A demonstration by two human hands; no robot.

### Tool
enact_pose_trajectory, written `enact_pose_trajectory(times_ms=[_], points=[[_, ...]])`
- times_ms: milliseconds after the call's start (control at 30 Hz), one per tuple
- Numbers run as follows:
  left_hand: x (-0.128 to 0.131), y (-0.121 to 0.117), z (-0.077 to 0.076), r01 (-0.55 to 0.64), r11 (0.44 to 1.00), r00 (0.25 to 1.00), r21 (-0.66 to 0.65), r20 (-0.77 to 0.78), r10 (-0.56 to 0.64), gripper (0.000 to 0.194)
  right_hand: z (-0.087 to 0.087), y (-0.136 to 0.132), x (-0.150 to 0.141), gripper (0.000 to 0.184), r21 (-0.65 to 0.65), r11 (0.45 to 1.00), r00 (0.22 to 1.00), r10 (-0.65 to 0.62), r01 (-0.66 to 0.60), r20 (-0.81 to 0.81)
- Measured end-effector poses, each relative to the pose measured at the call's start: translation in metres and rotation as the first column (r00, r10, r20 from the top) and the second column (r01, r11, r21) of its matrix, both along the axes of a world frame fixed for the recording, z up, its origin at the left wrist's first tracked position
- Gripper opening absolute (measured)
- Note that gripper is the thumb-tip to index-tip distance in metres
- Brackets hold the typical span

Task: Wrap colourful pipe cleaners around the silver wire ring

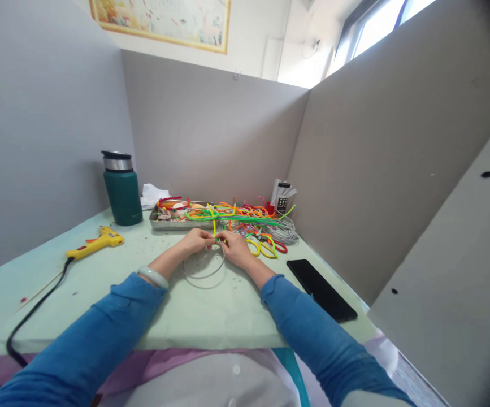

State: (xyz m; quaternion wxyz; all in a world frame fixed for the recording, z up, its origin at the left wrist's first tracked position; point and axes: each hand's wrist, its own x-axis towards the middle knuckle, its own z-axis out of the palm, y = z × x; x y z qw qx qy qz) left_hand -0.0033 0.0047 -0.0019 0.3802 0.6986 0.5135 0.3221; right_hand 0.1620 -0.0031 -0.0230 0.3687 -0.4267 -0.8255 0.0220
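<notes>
My left hand (198,241) and my right hand (235,247) meet at the middle of the table, fingertips pinched together. Between them is the top of a thin grey hoop (204,277), which hangs down toward the tabletop. A yellow pipe cleaner (215,226) stands up from the pinch point, with a bit of green at the fingertips. Both hands are closed, the left on the hoop's left side and the right on its right side. My fingers partly hide how the pipe cleaner and hoop join.
Behind my hands lies a metal tray (172,225) beside heaped colourful pipe cleaners (248,217). A green bottle (121,195) and yellow glue gun (96,243) with its cord are at left. A black phone (321,290) lies at right. Grey partitions (215,124) enclose the table.
</notes>
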Motion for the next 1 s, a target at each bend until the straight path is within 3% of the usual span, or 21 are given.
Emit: enact_pose_trajectory(times_ms=[233, 667, 867, 1000], points=[[-0.0007, 0.0036, -0.0003, -0.026, 0.994, 1.000, 0.105, 0.001, 0.026, 0.033, -0.0004, -0.0007, -0.0005, 0.020, -0.006, 0.998, 0.998, -0.057, 0.057, 0.016], [-0.0006, 0.0049, 0.0005, -0.067, 0.989, 0.997, 0.134, -0.032, 0.072, 0.029, 0.0006, -0.0020, -0.0005, 0.026, 0.004, 0.998, 0.993, -0.057, 0.056, 0.102], [0.0000, 0.0049, 0.0004, -0.099, 0.984, 0.993, 0.145, -0.051, 0.108, 0.029, 0.0026, -0.0031, -0.0018, 0.047, 0.007, 0.996, 0.991, -0.088, 0.088, 0.099], [-0.0004, 0.0056, -0.0002, -0.093, 0.985, 0.994, 0.149, -0.048, 0.101, 0.029, 0.0019, -0.0027, -0.0019, 0.043, 0.005, 0.993, 0.986, -0.118, 0.119, 0.119]])
